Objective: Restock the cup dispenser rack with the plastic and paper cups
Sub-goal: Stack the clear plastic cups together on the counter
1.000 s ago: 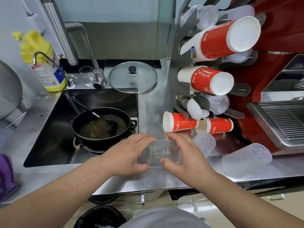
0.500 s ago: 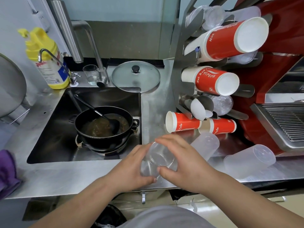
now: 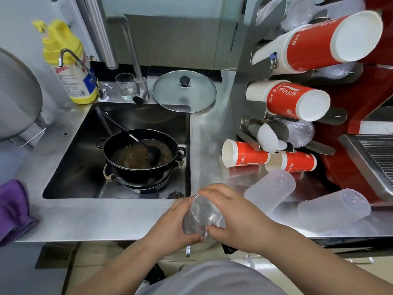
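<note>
A clear plastic cup (image 3: pixel 202 213) is held over the counter's front edge, bottom tilted up toward me. My left hand (image 3: pixel 174 224) grips its left side and my right hand (image 3: pixel 238 216) grips its right side. Two frosted plastic cup stacks (image 3: pixel 270 190) (image 3: pixel 333 209) lie on their sides on the steel counter (image 3: pixel 127 218) to the right. Two red paper cups (image 3: pixel 244 153) (image 3: pixel 297 161) lie below the metal dispenser rack (image 3: pixel 242 86). The rack holds red paper cup stacks (image 3: pixel 319 41) (image 3: pixel 293 101) and clear cups (image 3: pixel 299 133).
A sink (image 3: pixel 85 173) at left holds a black pot (image 3: pixel 144 158) with a ladle. A glass lid (image 3: pixel 184 91), a drinking glass (image 3: pixel 126 86), a tap and a yellow bottle (image 3: pixel 68 62) stand behind it. A purple cloth (image 3: pixel 12 207) lies far left. A red machine with a drip grate (image 3: pixel 378 156) is at right.
Both hands have drawn the clear cup nearer to me and tipped it up from lying sideways, so its bottom now faces the camera.
</note>
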The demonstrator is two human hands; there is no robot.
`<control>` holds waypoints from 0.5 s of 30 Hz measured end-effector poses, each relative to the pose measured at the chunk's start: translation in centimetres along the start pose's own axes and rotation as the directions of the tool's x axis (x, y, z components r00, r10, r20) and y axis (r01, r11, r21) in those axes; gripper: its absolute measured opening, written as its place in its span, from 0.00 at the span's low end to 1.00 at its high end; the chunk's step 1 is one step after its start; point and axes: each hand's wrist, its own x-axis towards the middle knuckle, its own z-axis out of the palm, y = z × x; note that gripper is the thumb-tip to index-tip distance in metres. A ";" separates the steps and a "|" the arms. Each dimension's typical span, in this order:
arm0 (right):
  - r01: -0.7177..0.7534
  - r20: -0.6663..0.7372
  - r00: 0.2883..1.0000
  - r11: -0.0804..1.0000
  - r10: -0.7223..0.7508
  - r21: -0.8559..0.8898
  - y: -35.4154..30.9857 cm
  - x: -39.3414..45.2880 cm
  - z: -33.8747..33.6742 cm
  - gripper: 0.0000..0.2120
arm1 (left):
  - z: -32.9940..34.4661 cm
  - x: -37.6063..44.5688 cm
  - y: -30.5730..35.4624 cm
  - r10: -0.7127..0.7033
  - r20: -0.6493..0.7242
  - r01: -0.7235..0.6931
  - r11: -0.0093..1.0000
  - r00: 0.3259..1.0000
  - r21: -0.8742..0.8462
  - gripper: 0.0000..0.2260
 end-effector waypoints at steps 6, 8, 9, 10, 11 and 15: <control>-0.023 0.032 0.999 1.000 0.024 -0.005 -0.1 0.5 -0.6 0.34 | -0.5 -0.2 -0.6 0.033 0.058 -0.032 0.999 0.998 -0.019 0.38; -0.033 0.045 0.998 0.999 0.034 -0.016 -0.1 0.6 -0.8 0.34 | -0.8 -0.2 -0.8 0.057 0.059 -0.057 0.998 0.997 -0.001 0.37; -0.036 0.048 0.998 0.999 0.037 -0.019 -0.2 0.6 -0.8 0.34 | -1.0 -0.1 -0.8 0.061 0.057 -0.062 0.998 0.997 0.011 0.36; -0.037 0.049 0.998 0.999 0.038 -0.020 -0.2 0.6 -0.8 0.34 | -1.1 -0.1 -0.7 0.063 0.056 -0.064 0.998 0.996 0.021 0.34; -0.039 0.048 0.998 0.999 0.039 -0.019 -0.2 0.6 -0.9 0.34 | -1.2 0.0 -0.7 0.061 0.058 -0.062 0.998 0.996 0.028 0.34; -0.048 0.055 0.997 0.999 0.049 -0.010 -0.3 0.6 -0.8 0.35 | -1.3 0.1 -0.8 0.047 0.064 -0.050 0.998 0.997 0.048 0.34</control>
